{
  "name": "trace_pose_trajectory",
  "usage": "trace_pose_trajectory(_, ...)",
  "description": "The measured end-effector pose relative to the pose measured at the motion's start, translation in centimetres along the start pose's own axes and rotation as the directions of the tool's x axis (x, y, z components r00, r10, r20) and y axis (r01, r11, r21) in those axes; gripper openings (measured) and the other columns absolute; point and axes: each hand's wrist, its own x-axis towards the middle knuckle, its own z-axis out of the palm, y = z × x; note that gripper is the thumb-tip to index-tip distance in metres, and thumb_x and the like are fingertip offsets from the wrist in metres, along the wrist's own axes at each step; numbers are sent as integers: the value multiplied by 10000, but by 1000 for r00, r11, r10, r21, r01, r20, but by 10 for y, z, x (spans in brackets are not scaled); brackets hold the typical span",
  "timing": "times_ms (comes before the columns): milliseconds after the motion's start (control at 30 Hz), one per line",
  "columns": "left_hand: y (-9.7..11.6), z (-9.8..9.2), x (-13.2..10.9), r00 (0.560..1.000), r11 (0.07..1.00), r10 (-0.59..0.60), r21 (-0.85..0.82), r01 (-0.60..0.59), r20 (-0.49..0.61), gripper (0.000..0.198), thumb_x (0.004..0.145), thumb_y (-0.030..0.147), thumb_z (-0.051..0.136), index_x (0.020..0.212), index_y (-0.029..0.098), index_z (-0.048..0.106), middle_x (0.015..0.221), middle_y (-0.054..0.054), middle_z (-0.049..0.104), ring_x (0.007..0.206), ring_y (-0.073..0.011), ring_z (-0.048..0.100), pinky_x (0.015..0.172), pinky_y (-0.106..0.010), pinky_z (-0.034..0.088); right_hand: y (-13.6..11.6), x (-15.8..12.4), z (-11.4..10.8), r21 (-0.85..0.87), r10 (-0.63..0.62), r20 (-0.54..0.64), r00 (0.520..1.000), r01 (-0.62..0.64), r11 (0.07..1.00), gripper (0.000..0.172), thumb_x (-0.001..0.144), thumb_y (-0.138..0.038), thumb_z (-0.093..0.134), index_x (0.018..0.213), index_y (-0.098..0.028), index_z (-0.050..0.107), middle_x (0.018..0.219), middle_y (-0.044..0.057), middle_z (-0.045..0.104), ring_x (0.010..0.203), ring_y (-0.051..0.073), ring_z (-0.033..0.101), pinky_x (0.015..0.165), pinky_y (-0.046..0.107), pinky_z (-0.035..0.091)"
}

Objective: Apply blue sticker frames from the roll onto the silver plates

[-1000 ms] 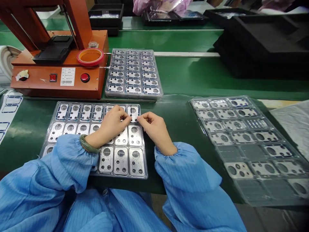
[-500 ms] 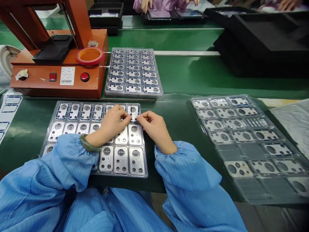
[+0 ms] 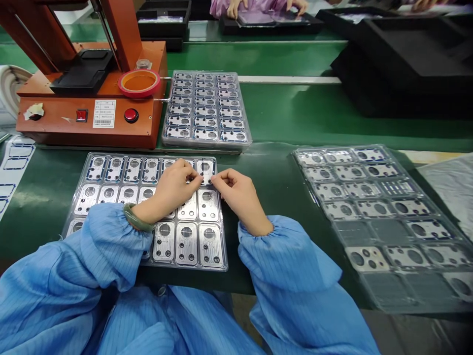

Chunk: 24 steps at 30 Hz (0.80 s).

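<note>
A clear tray (image 3: 220,231) of several flat metal plates with round holes lies in front of me on the green belt. Over its top right corner my left hand (image 3: 173,190) and my right hand (image 3: 238,197) meet, fingers curled and pinched. Between the fingertips is a small plate with a thin dark frame (image 3: 205,172), sitting in the tray's top row. Both arms wear blue sleeves; a green bangle (image 3: 136,222) is on my left wrist.
An orange press machine (image 3: 88,98) with a red tape roll (image 3: 139,83) stands at the back left. A second full tray (image 3: 205,108) sits beside it, a third tray (image 3: 384,217) lies on the right. Black foam trays (image 3: 406,64) are stacked at the back right. Another person's hands (image 3: 266,7) work across the belt.
My hands have stayed at the same plate, with only slight finger movement. The other person's hands have come into view at the far edge.
</note>
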Motion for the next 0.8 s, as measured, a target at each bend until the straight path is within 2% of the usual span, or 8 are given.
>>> trace_pose_trajectory(800, 2, -1, 0, 1000, 1000, -9, 5, 9, 8, 161, 838, 214, 588, 691, 170, 640, 826, -42, 584, 837, -193, 578, 781, -345, 451, 3, 2, 1, 40, 6, -4, 1000, -6, 999, 232, 728, -411, 612, 657, -192, 586, 585, -20, 537, 566, 127, 466, 551, 275, 366)
